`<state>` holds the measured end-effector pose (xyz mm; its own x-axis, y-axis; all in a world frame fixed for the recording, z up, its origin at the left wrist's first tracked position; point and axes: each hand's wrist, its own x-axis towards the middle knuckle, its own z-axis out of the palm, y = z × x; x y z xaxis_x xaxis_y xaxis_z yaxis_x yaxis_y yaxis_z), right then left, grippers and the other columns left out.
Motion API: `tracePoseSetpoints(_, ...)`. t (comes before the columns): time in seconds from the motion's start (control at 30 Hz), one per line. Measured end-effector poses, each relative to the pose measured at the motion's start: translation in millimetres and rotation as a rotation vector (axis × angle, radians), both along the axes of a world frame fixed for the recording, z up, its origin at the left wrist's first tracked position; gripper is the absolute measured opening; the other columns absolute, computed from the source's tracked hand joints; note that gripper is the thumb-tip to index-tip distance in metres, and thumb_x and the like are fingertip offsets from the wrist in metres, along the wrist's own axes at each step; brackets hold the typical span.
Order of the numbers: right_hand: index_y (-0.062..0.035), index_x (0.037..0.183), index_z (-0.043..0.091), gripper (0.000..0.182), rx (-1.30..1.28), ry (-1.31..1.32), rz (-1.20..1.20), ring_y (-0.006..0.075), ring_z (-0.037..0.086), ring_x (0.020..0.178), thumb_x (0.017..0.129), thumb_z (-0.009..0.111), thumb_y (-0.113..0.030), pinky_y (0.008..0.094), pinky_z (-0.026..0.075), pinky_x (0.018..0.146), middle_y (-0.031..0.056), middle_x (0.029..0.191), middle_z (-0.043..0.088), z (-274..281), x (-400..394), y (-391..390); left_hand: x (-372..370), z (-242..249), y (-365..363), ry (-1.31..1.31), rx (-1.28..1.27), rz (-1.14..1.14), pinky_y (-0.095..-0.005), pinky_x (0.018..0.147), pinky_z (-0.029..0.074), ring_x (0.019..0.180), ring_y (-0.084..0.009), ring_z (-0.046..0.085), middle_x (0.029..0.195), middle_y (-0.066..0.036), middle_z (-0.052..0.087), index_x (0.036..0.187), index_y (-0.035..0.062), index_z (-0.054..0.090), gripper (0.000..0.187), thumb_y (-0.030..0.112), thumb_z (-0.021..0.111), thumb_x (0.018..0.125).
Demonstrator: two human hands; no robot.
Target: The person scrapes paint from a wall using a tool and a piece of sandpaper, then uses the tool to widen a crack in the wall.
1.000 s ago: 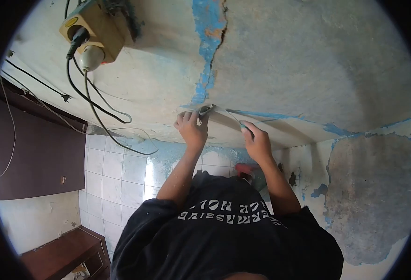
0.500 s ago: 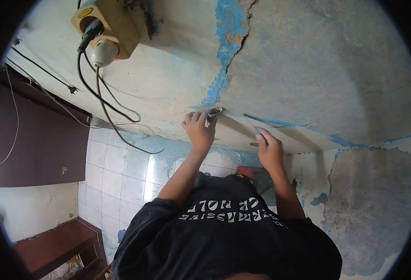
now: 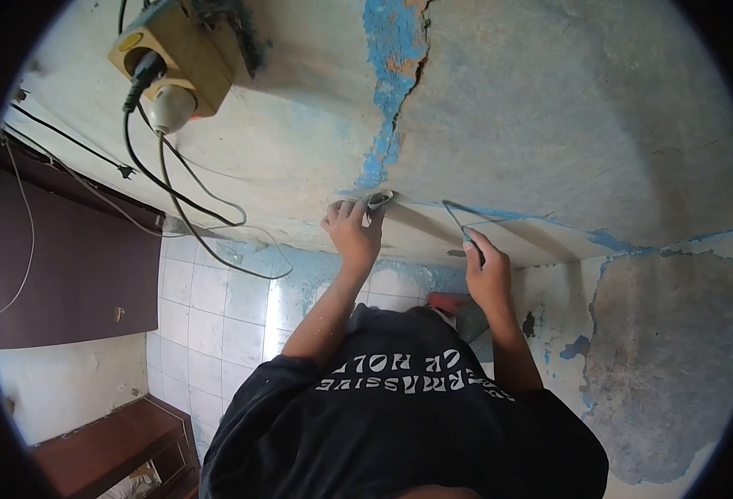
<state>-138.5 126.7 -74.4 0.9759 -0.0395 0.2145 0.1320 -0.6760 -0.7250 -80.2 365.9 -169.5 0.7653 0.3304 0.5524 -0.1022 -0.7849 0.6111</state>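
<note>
My left hand (image 3: 353, 235) is raised against the wall, its fingers bent around a rolled-up greyish sheet (image 3: 381, 200) whose open end faces up. My right hand (image 3: 488, 268) grips the teal handle of a scraper (image 3: 458, 218). Its thin metal blade flares toward the wall, with the far edge close to a line of peeling blue paint (image 3: 541, 218). Above the left hand, a strip of exposed blue paint (image 3: 390, 83) runs up the wall beside a jagged crack.
A yellowish socket box (image 3: 171, 62) with two plugs hangs at the upper left, its dark cables (image 3: 204, 195) looping down left of my hand. Below are white floor tiles (image 3: 208, 291), a dark brown panel (image 3: 67, 249) and a brown wooden piece of furniture (image 3: 108, 441).
The scraper has shifted slightly right and turned, so more of its blade shows. My left hand stays at the same spot on the wall, while the view has moved slightly.
</note>
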Motion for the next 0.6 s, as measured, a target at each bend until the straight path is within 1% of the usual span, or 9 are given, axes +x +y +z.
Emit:
tracePoseSetpoints(0.13, -0.0026, 0.127, 0.072, 0.028, -0.054, 0.044, 0.032, 0.0411, 0.074, 0.101, 0.102, 0.064, -0.014, 0.0402, 0.057, 0.089, 0.0259, 0.107, 0.075, -15.7, 4.5, 14.1, -0.1, 1.1, -2.4, -0.002, 0.017, 0.012, -0.0481, 0.089, 0.04, 0.105, -0.0292, 0.059, 0.092, -0.003, 0.069, 0.095, 0.0106, 0.077, 0.028, 0.03, 0.089, 0.08)
tracePoseSetpoints(0.2, -0.0028, 0.127, 0.072, 0.029, -0.036, -0.004, 0.05, 0.0415, 0.074, 0.101, 0.102, 0.065, -0.014, 0.0403, 0.057, 0.088, 0.0257, 0.107, 0.075, -10.7, -0.1, 11.1, -0.5, 0.4, -0.2, 0.025, -0.014, 0.0, -0.0485, 0.089, 0.04, 0.105, -0.0292, 0.059, 0.093, -0.003, 0.07, 0.094, 0.0102, 0.076, 0.028, 0.031, 0.089, 0.08)
tracePoseSetpoints(0.27, -0.003, 0.128, 0.071, 0.029, 0.007, 0.042, -0.045, 0.0419, 0.074, 0.101, 0.102, 0.065, -0.015, 0.0408, 0.057, 0.088, 0.0259, 0.107, 0.075, 7.9, -7.6, 5.2, -2.3, -1.8, 0.2, 0.003, -0.006, 0.002, -0.0491, 0.089, 0.04, 0.105, -0.0296, 0.06, 0.092, -0.003, 0.07, 0.097, 0.0118, 0.077, 0.025, 0.028, 0.088, 0.081)
tracePoseSetpoints(0.3, -0.0047, 0.127, 0.072, 0.028, -0.004, 0.027, -0.038, 0.0449, 0.072, 0.101, 0.101, 0.064, -0.011, 0.0454, 0.057, 0.086, 0.0262, 0.108, 0.074, 7.7, -7.6, 6.4, -0.3, -1.7, -0.7, -0.028, -0.008, 0.004, -0.0497, 0.089, 0.039, 0.106, -0.03, 0.06, 0.092, -0.002, 0.069, 0.099, 0.0135, 0.078, 0.023, 0.026, 0.086, 0.081)
tracePoseSetpoints(0.33, -0.0047, 0.127, 0.072, 0.028, -0.008, 0.023, -0.036, 0.0449, 0.072, 0.101, 0.101, 0.064, -0.011, 0.0454, 0.057, 0.086, 0.0262, 0.108, 0.074, 3.6, -7.9, 7.7, -0.2, -1.5, -0.5, -0.033, -0.012, 0.005, -0.0497, 0.089, 0.039, 0.106, -0.03, 0.06, 0.092, -0.002, 0.069, 0.099, 0.0135, 0.078, 0.023, 0.026, 0.086, 0.081)
tracePoseSetpoints(0.4, -0.0052, 0.128, 0.071, 0.029, -0.072, -0.112, -0.012, 0.0461, 0.072, 0.098, 0.101, 0.064, -0.011, 0.0454, 0.057, 0.083, 0.0265, 0.104, 0.074, -4.8, -9.9, 10.3, -0.9, -0.8, -3.0, 0.018, -0.016, 0.012, -0.0496, 0.089, 0.039, 0.106, -0.03, 0.06, 0.093, -0.002, 0.07, 0.1, 0.0137, 0.078, 0.023, 0.026, 0.086, 0.082)
tracePoseSetpoints(0.47, -0.0061, 0.127, 0.071, 0.028, -0.009, -0.077, -0.015, 0.0465, 0.072, 0.096, 0.101, 0.064, -0.013, 0.0466, 0.057, 0.082, 0.0254, 0.1, 0.074, -0.8, -10.1, 2.9, -1.4, -0.6, -7.1, 0.019, -0.026, 0.016, -0.0497, 0.089, 0.039, 0.106, -0.03, 0.06, 0.093, -0.002, 0.07, 0.101, 0.0139, 0.078, 0.024, 0.026, 0.086, 0.082)
tracePoseSetpoints(0.53, -0.0064, 0.127, 0.071, 0.028, 0.024, 0.083, -0.021, 0.0464, 0.071, 0.097, 0.101, 0.064, -0.015, 0.0473, 0.057, 0.082, 0.0242, 0.099, 0.075, 10.9, -6.4, 1.2, -1.8, -0.7, -2.2, 0.014, -0.02, 0.027, -0.0498, 0.089, 0.04, 0.106, -0.0299, 0.061, 0.093, -0.002, 0.07, 0.102, 0.0141, 0.078, 0.024, 0.026, 0.086, 0.082)
tracePoseSetpoints(0.6, -0.0071, 0.126, 0.072, 0.028, -0.018, 0.09, 0.003, 0.0462, 0.071, 0.096, 0.101, 0.064, -0.017, 0.0472, 0.057, 0.082, 0.0243, 0.099, 0.075, 4.3, 6.5, 10.1, 0.7, -2.5, -2.6, -0.003, 0.01, 0.031, -0.0496, 0.087, 0.041, 0.105, -0.0288, 0.059, 0.092, -0.003, 0.07, 0.094, 0.0106, 0.077, 0.029, 0.032, 0.089, 0.08)
